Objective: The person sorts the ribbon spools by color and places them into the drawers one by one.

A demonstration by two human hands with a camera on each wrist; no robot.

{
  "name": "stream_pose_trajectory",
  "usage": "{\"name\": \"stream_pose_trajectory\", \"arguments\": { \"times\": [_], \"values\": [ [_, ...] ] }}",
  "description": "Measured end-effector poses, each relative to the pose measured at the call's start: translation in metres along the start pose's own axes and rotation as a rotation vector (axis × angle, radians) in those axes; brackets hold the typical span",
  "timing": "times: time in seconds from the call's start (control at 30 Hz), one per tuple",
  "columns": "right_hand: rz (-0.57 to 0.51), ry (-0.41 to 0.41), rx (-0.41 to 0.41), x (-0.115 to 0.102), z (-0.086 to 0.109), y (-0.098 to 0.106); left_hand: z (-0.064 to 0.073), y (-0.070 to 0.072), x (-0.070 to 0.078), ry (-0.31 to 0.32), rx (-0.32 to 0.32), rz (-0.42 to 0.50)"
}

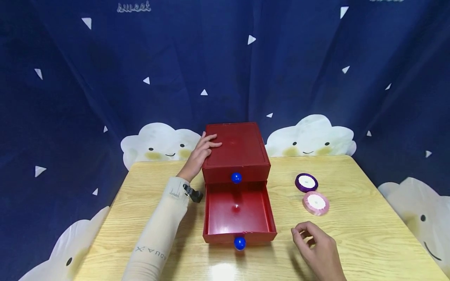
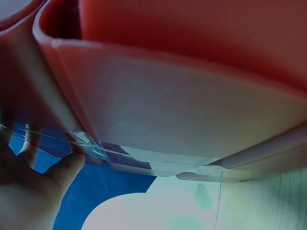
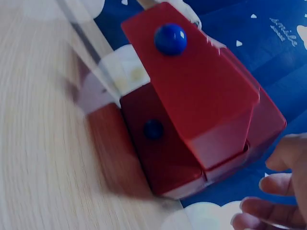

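A red two-drawer box (image 1: 237, 146) stands near the table's far side. My left hand (image 1: 199, 155) rests on its top left edge, the fingers extended over the top. The lower drawer (image 1: 225, 218) is pulled out toward me, its shiny red floor showing; the upper drawer (image 1: 219, 174) sits flush. Each drawer front carries a blue knob (image 1: 240, 243). To the right of the open drawer my right hand (image 1: 318, 251) hovers with fingers loosely bent and nothing in them. In the right wrist view its fingers (image 3: 261, 208) are spread apart from the box.
Two ribbon rolls lie on the table right of the box: a purple one (image 1: 306, 182) and, nearer me, a pink one (image 1: 316, 203). The wooden table (image 1: 365, 234) ends at a dark blue curtain (image 1: 225, 58) printed with clouds and white triangles.
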State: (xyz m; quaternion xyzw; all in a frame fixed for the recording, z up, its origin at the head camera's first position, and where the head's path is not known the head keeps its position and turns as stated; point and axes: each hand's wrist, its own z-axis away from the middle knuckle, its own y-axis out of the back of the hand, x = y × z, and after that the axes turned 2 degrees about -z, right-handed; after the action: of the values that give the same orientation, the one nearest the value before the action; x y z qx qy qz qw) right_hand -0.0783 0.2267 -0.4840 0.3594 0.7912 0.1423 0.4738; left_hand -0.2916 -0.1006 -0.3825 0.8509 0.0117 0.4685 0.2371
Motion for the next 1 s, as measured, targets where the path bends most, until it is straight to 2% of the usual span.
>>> {"name": "stream_pose_trajectory", "arguments": {
  "times": [0.07, 0.17, 0.27, 0.33, 0.63, 1.0],
  "values": [
    [0.04, -0.021, 0.0, 0.005, -0.003, 0.001, -0.001, 0.0, -0.004, -0.003, 0.0, 0.002],
    [0.092, -0.029, 0.008, 0.013, -0.006, 0.001, -0.004, -0.001, -0.018, -0.007, 0.006, 0.004],
    [0.122, -0.012, 0.013, 0.021, -0.007, 0.0, -0.006, -0.001, -0.032, -0.007, 0.012, 0.002],
    [0.124, 0.007, 0.008, 0.027, -0.007, -0.001, -0.007, -0.001, -0.036, -0.012, 0.017, -0.003],
    [0.14, 0.022, -0.033, 0.052, -0.014, -0.002, -0.009, -0.002, -0.038, -0.017, 0.03, -0.012],
    [0.181, 0.01, -0.056, 0.078, -0.017, -0.003, -0.008, -0.005, -0.041, -0.021, 0.014, 0.008]
  ]
}}
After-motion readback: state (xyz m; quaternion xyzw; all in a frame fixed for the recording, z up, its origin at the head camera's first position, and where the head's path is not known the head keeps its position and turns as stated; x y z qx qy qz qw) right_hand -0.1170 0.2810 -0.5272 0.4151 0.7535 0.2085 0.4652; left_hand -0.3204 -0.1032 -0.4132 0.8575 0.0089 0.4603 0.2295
